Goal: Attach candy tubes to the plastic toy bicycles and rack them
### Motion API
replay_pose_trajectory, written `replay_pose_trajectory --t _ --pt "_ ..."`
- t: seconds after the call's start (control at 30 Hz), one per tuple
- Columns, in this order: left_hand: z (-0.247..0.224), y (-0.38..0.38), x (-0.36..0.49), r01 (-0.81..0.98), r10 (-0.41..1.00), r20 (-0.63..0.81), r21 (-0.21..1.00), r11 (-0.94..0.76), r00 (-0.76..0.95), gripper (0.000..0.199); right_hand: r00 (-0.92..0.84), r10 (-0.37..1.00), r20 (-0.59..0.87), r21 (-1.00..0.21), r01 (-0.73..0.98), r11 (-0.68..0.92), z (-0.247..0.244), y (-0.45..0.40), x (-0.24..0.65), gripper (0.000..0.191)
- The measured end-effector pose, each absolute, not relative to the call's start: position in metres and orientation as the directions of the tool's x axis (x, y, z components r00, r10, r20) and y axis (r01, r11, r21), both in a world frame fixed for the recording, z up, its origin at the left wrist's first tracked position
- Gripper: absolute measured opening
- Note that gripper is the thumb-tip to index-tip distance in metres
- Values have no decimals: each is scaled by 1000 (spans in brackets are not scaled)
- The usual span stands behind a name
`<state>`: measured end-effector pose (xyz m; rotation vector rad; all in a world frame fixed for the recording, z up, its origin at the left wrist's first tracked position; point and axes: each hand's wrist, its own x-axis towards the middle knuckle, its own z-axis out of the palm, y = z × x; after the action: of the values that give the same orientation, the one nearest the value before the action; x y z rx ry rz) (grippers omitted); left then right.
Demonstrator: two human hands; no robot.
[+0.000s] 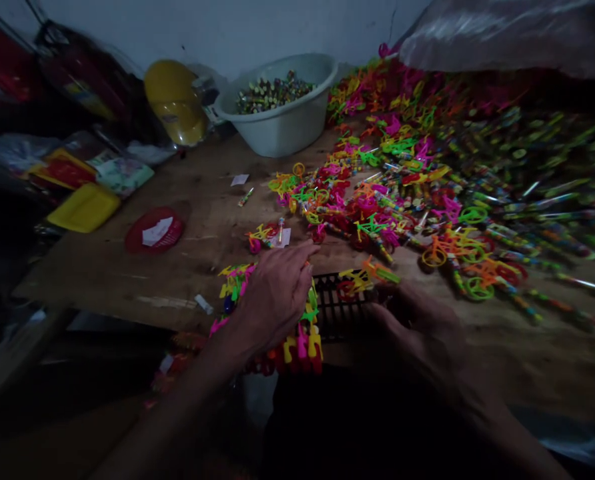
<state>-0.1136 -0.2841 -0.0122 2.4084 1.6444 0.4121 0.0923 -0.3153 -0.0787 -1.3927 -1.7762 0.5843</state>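
Note:
A black slatted rack (330, 307) lies at the front edge of the table. Small plastic toys in pink, yellow and green (302, 341) line its left part. Over that part my left hand (277, 287) reaches across, its fingers bent together; what they pinch, if anything, is hidden. My right hand (422, 327) is at the rack's right end, dark and partly blurred. Its thumb and fingers close by a yellow and orange toy bicycle (372, 275), which appears to be in their grip above the slats.
A heap of colourful toy bicycles (357, 200) and printed tubes (527, 173) covers the table's right and back. Behind stands a white basin (282, 130) of tubes. A red dish (155, 230), a yellow tray (84, 208) and a yellow container (172, 100) are at left.

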Motion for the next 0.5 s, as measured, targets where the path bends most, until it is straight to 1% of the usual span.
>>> replay_pose_trajectory --t 0.03,0.13,0.2,0.37,0.43,0.5 --pt "-12 -284 -113 878 933 114 316 -361 342 36 -82 949 305 -749 594 292 -80 -316 92 14" --pt "-11 -283 -112 871 929 105 324 -369 355 35 -110 909 403 -683 625 378 -84 -318 92 19" --pt "-10 -283 -112 865 925 102 330 -378 365 34 -131 893 431 -655 636 409 -86 -320 92 18" --pt "-11 -283 -111 870 927 114 320 -374 356 32 -131 904 406 -629 678 381 -83 -322 97 9" --pt "-11 -284 -112 874 927 117 308 -375 356 32 -103 931 349 -656 683 321 -80 -324 99 6" --pt "-12 -285 -112 872 922 124 299 -388 367 32 -62 963 261 -695 680 233 -77 -326 100 7"
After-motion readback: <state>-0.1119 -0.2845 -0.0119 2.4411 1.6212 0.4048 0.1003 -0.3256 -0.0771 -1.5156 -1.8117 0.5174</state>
